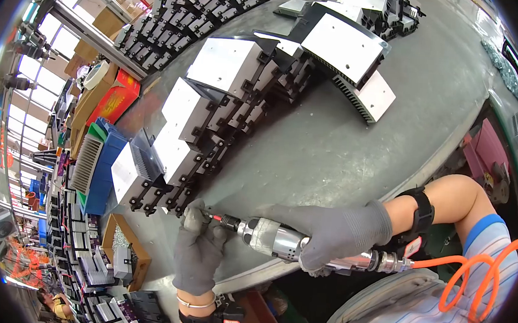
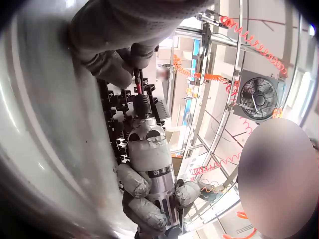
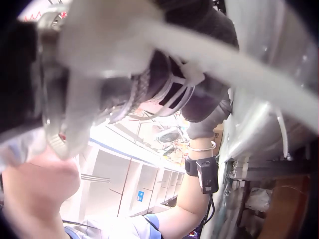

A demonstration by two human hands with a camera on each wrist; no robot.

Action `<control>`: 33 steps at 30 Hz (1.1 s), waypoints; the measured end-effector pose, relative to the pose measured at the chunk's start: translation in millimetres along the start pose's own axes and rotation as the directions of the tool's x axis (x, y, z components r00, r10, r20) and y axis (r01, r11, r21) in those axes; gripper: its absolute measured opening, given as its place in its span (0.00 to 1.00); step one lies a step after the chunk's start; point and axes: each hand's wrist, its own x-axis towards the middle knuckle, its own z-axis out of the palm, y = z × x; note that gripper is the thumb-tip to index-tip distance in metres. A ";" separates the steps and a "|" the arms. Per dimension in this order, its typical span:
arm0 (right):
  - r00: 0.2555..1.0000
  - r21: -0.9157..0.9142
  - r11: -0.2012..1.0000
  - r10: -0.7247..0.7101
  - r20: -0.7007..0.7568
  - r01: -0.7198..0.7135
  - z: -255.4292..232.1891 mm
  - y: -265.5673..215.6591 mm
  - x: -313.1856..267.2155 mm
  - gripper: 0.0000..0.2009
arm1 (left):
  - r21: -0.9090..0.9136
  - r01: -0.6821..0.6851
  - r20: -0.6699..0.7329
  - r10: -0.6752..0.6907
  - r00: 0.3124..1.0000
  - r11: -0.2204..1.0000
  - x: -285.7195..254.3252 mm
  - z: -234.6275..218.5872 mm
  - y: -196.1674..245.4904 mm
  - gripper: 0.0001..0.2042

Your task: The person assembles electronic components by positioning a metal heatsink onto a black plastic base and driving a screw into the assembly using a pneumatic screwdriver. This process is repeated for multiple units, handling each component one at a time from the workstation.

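My gloved right hand (image 1: 347, 233) grips a silver air screwdriver (image 1: 270, 239), its body wrapped in pale tape behind a black chuck. From the chuck sticks a thin bit with a red section (image 2: 139, 87), pointing left in the head view. At the bit's end, my gloved left hand (image 1: 199, 256) pinches the tip between thumb and fingers, which hide whatever else sits there. Right beyond the left fingertips is the near end of a row of white-topped metal housings (image 1: 169, 152) with black clips. In the right wrist view, the screwdriver (image 3: 162, 92) is close and blurred.
An orange coiled air hose (image 1: 461, 280) runs from the screwdriver past the right arm. More housings (image 1: 345, 44) stand farther back on the grey table (image 1: 332, 148). At left are a blue bin (image 1: 107, 166) and a cardboard box (image 1: 138, 261) of small parts.
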 end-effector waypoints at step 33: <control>0.979 0.364 0.923 -0.176 0.101 0.128 -12.4 15.1 -22.3 0.43 | -0.429 -0.036 0.152 0.111 0.982 0.903 10.2 22.4 -29.9 0.12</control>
